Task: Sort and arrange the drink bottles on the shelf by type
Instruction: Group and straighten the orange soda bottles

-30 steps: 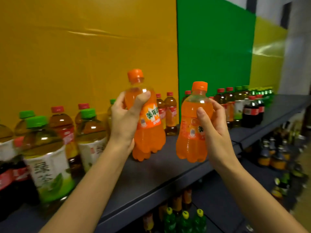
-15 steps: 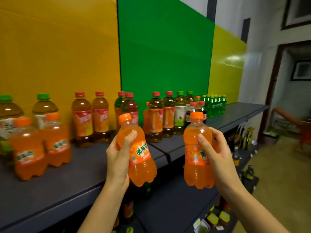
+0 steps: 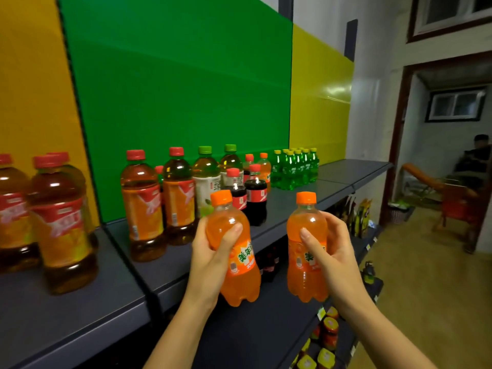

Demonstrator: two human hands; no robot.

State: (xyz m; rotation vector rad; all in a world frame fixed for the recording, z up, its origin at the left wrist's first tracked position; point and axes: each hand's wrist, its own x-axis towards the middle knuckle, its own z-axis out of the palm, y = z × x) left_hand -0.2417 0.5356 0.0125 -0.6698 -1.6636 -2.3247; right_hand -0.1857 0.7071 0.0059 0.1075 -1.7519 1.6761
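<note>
two orange soda bottles (image 3: 235, 249), two hands (image 3: 210, 258)

A red-capped amber plastic tea bottle (image 3: 9, 217) was cut off at the left edge. A small red-capped bottle (image 3: 159, 169) stood mostly hidden behind two tall amber tea bottles (image 3: 141, 209). The left hand (image 3: 210, 259) hid part of the label on the left orange plastic soda bottle (image 3: 242, 286), the right hand (image 3: 332, 251) on the right orange plastic soda bottle (image 3: 306, 283).
</note>
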